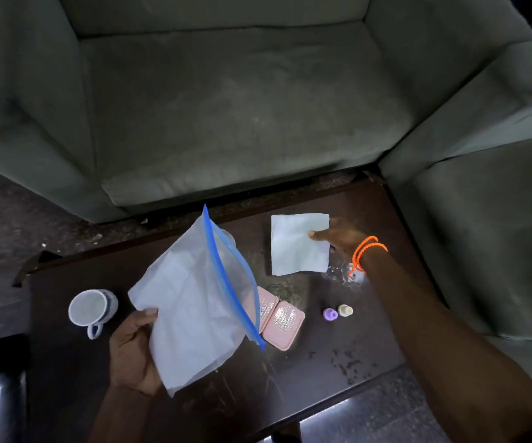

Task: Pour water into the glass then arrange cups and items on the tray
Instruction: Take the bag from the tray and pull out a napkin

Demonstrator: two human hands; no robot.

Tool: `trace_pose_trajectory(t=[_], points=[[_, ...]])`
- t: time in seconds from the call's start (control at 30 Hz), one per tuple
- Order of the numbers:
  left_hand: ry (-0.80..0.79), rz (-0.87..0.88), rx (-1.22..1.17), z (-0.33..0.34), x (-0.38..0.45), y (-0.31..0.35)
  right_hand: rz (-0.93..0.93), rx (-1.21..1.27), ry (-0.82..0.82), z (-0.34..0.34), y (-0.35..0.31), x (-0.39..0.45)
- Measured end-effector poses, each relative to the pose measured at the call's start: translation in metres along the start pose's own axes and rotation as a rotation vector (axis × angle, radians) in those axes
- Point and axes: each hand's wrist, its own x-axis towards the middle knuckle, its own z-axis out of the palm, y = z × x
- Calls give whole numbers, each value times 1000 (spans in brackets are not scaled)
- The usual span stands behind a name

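Fingers of left hand [133,353] grip zip bag [194,302]; right hand [341,239] pinches napkin [299,244].

pink case [285,324] half hidden by bag [194,302], clear object [338,273] indistinct

Grey-green upholstered sofa [226,100]: fills the upper frame, seat cushion worn and pale-mottled. Second matching seat [494,193]: at right, set at an angle. Dark wooden coffee table [338,356]: scuffed, smudged top (glossy at near edge). Dark carpet [12,215]: at left, flecked with debris. Lighting dim overall.
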Motion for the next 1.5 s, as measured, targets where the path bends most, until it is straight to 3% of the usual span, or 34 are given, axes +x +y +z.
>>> trace_pose_trajectory(t=[0.1,0.2,0.27,0.33,0.47,0.6,0.67,0.8,0.93,1.0,1.1,1.27,1.4,1.5], points=[[-270,-183,-142,5,4,-1,-31,-208,9,10,5,22],[-359,-304,-211,7,10,-1,-115,-333,51,20,7,40],[-224,-329,-196,5,8,2,-165,-414,80,24,9,51],[31,-259,-55,0,10,4,-199,-511,106,24,10,59],[239,-84,141,-7,13,-15,-234,-625,237,21,13,63],[303,-67,250,13,27,-30,-292,-309,414,10,17,33],[302,-84,246,28,35,-41,-273,-44,300,-1,22,4],[234,-159,163,64,53,-81,-50,550,14,-27,49,-69],[272,-191,39,99,66,-145,-11,921,-71,-38,99,-128],[278,-230,-26,116,69,-184,-90,1037,-45,-41,124,-150],[270,-317,-18,125,69,-235,-225,986,48,-49,147,-163],[187,-361,366,117,60,-292,-188,767,353,-100,176,-149],[177,-484,794,106,57,-317,-141,518,389,-152,206,-141],[283,-424,1140,104,60,-335,-92,315,430,-175,222,-131]])
